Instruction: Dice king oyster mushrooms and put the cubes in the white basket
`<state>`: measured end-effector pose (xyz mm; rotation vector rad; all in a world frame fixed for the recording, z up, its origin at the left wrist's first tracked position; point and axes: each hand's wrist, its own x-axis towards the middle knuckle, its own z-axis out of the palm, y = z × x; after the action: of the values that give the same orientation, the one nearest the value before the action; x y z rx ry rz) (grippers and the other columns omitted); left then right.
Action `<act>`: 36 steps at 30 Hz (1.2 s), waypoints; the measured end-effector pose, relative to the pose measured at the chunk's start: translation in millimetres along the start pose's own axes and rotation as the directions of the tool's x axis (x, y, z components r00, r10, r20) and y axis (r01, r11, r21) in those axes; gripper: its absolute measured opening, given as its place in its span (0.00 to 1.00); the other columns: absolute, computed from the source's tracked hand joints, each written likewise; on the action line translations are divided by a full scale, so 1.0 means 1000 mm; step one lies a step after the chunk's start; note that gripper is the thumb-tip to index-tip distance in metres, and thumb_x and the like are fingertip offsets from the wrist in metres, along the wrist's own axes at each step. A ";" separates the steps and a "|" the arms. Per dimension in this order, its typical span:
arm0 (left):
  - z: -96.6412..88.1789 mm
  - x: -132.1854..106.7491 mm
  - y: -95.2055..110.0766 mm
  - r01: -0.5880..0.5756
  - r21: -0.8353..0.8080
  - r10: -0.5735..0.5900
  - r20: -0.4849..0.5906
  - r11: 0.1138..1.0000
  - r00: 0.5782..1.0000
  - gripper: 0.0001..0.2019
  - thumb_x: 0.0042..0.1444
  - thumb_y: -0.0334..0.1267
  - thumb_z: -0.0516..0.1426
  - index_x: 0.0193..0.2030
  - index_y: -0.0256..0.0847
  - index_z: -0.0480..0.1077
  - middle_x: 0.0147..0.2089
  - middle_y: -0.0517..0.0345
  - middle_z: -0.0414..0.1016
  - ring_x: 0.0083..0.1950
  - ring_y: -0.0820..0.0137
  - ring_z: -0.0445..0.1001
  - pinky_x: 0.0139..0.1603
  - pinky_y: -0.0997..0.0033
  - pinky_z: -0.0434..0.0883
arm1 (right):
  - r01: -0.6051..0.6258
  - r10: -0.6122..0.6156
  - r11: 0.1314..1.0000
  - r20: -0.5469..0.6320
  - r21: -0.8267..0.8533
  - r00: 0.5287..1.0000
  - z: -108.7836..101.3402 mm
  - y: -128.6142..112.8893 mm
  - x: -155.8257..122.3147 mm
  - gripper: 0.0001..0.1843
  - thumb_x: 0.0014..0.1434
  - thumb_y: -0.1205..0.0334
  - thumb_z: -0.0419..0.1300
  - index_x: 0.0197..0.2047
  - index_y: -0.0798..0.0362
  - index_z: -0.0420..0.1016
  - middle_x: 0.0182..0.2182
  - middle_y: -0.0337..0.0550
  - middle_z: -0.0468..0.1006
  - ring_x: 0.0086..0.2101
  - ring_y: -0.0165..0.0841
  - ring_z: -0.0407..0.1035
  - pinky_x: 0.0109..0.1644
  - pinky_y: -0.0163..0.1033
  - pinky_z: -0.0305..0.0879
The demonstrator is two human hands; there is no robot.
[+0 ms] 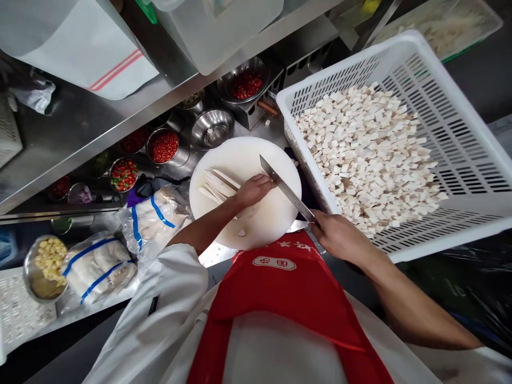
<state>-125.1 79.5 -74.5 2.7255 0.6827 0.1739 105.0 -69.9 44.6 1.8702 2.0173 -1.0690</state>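
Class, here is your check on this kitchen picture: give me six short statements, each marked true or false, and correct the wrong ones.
1. The right hand holds a knife. True.
2. The cutting board is square. False: it is round.
3. White strips lie on the cutting board. True.
4. The basket is full of whole tomatoes. False: it holds small, cut white pieces.
5. The left hand is inside the basket. False: it is at the cutting board, near the blade.
6. The apron is red. True.
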 end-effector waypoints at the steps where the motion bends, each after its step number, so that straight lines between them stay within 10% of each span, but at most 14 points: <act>1: 0.001 -0.001 -0.001 0.000 -0.011 0.000 -0.003 1.000 1.000 0.14 0.69 0.35 0.47 0.50 0.42 0.73 0.48 0.53 0.76 0.53 0.68 0.73 0.59 0.66 0.70 | 0.000 0.000 1.000 0.023 -0.013 1.000 0.001 -0.003 0.005 0.15 0.67 0.61 0.47 0.51 0.56 0.70 0.34 0.52 0.80 0.36 0.43 0.76 0.34 0.39 0.56; 8: 0.002 -0.005 -0.002 0.024 -0.060 -0.027 -0.051 0.998 0.998 0.13 0.69 0.37 0.49 0.52 0.42 0.73 0.54 0.54 0.76 0.57 0.68 0.72 0.62 0.65 0.70 | -0.010 0.010 0.999 -0.002 -0.031 1.000 0.021 -0.023 0.035 0.16 0.67 0.65 0.46 0.54 0.58 0.67 0.37 0.54 0.82 0.37 0.43 0.78 0.35 0.40 0.56; 15: -0.003 -0.014 0.000 0.089 -0.057 -0.092 -0.042 0.994 0.995 0.17 0.70 0.39 0.47 0.40 0.40 0.76 0.43 0.54 0.78 0.47 0.68 0.75 0.51 0.68 0.73 | 0.018 -0.019 1.000 -0.034 -0.025 0.999 0.009 -0.024 0.005 0.16 0.67 0.63 0.46 0.52 0.57 0.69 0.32 0.51 0.82 0.34 0.43 0.77 0.33 0.40 0.56; 21: 0.001 -0.015 -0.001 0.135 -0.045 -0.131 0.086 0.990 0.988 0.16 0.69 0.36 0.47 0.52 0.43 0.75 0.51 0.54 0.78 0.53 0.67 0.74 0.59 0.66 0.71 | -0.046 0.046 0.999 0.042 -0.007 0.998 0.024 -0.035 0.025 0.15 0.66 0.66 0.48 0.52 0.59 0.69 0.36 0.57 0.82 0.37 0.43 0.78 0.36 0.39 0.59; 36: -0.030 0.027 -0.028 0.009 -0.004 -0.007 0.309 1.000 0.951 0.22 0.57 0.34 0.58 0.59 0.48 0.67 0.60 0.56 0.71 0.60 0.62 0.67 0.62 0.62 0.64 | -0.083 0.144 0.970 -0.264 0.229 0.954 0.033 -0.017 -0.019 0.19 0.67 0.59 0.47 0.54 0.56 0.71 0.34 0.50 0.81 0.37 0.43 0.74 0.36 0.39 0.59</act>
<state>-119.4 124.5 -54.8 2.6588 0.5996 -0.2495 82.3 -104.5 38.3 2.3369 1.9682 -1.0832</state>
